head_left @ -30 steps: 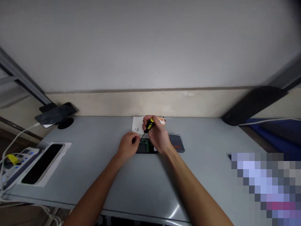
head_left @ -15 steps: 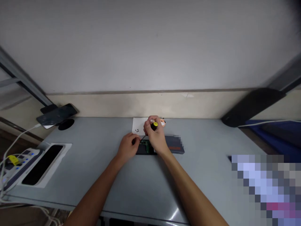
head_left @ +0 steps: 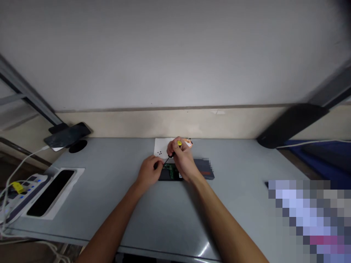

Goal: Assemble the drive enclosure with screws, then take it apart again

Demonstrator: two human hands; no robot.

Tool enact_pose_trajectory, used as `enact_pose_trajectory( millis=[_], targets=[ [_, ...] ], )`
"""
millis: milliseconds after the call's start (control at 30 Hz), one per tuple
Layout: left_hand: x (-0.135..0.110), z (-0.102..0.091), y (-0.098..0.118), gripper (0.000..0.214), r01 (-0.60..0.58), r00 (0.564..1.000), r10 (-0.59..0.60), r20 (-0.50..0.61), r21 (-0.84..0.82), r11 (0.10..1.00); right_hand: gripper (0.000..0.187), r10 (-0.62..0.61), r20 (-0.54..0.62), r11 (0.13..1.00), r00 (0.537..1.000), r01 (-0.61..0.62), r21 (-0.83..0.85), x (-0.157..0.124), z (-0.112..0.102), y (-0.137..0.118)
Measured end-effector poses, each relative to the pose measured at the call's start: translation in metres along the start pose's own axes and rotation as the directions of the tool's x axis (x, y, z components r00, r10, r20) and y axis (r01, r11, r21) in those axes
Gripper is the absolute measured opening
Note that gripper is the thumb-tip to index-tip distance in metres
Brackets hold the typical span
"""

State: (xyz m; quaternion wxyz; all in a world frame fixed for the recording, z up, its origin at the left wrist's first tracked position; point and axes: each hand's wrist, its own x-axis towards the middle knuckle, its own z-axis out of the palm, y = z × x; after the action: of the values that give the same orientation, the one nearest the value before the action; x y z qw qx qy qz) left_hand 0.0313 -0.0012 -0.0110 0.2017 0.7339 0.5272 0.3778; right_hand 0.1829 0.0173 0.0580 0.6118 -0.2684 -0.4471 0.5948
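Note:
My right hand [head_left: 183,160] is closed round a small black screwdriver with a yellow cap [head_left: 178,144], its tip angled down onto a green circuit board [head_left: 170,169] in a flat black case [head_left: 167,176]. My left hand [head_left: 148,171] rests at the case's left end, fingers curled against its edge beside the screwdriver tip. Behind the hands lies a white sheet [head_left: 160,147] with a few tiny dark screws [head_left: 159,152] on it. A dark cover with an orange strip [head_left: 204,168] lies just right of my right hand.
A grey table [head_left: 170,215] runs to a beige wall. At the left are a phone on a stand [head_left: 67,136], a dark device on a white tray [head_left: 49,191], and a power strip with cables [head_left: 16,190]. A black lamp head [head_left: 293,122] hangs at right.
My right hand has turned the screwdriver slightly and shifted a little lower over the board. My left hand has stayed at the case's left end.

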Motion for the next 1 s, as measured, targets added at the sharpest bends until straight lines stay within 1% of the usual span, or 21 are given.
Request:
enact_pose_trajectory(
  millis=[67,133,200,267,400,567,667,767,867,933,1000],
  targets=[
    [0.000,0.000,0.000,0.022,0.002,1.000,-0.002,-0.003,-0.004,1.000,0.042,0.011,-0.003,0.999,1.000,-0.011,0.042,0.002,0.000,-0.002],
    [-0.001,0.000,0.000,0.022,0.007,1.000,-0.007,-0.004,0.000,1.000,0.044,0.053,0.035,0.992,0.998,-0.057,0.115,0.003,-0.001,-0.007],
    [-0.001,0.000,0.000,0.022,0.009,1.000,-0.009,-0.003,0.006,1.000,0.042,0.093,0.076,0.985,0.993,-0.103,0.136,0.003,-0.002,-0.010],
    [-0.001,0.001,-0.001,0.022,0.006,1.000,-0.006,-0.002,0.009,1.000,0.034,0.091,0.080,0.991,0.993,-0.099,0.093,0.001,-0.003,-0.011],
    [0.000,0.001,-0.001,0.022,0.008,1.000,-0.008,-0.007,0.011,1.000,0.022,0.023,0.038,1.000,0.999,-0.022,-0.014,-0.004,-0.001,-0.007],
    [-0.001,0.000,0.001,0.022,0.000,1.000,0.000,-0.008,0.002,1.000,0.038,0.040,0.003,0.998,0.999,-0.040,0.055,-0.003,0.000,-0.004],
    [-0.001,-0.001,0.002,0.022,-0.002,1.000,0.002,-0.002,-0.003,1.000,0.038,0.014,-0.033,0.999,0.999,-0.015,-0.030,-0.001,-0.003,-0.002],
    [-0.001,-0.001,0.002,0.022,0.002,1.000,-0.002,-0.008,-0.009,1.000,0.029,-0.059,-0.043,0.991,0.997,0.053,-0.119,0.001,-0.005,0.000],
    [-0.001,0.000,0.002,0.022,0.007,1.000,-0.008,-0.023,-0.022,1.000,0.026,-0.089,-0.058,0.978,0.994,0.076,-0.192,0.002,-0.005,-0.001],
    [-0.002,0.000,0.001,0.022,0.015,1.000,-0.016,-0.025,-0.026,1.000,0.026,-0.107,-0.096,0.957,0.990,0.076,-0.281,0.003,-0.006,-0.003],
    [-0.002,-0.001,0.001,0.022,0.022,1.000,-0.022,-0.018,-0.021,1.000,0.027,-0.151,-0.122,0.923,0.981,0.096,-0.372,0.003,-0.009,-0.004]
  ],
)
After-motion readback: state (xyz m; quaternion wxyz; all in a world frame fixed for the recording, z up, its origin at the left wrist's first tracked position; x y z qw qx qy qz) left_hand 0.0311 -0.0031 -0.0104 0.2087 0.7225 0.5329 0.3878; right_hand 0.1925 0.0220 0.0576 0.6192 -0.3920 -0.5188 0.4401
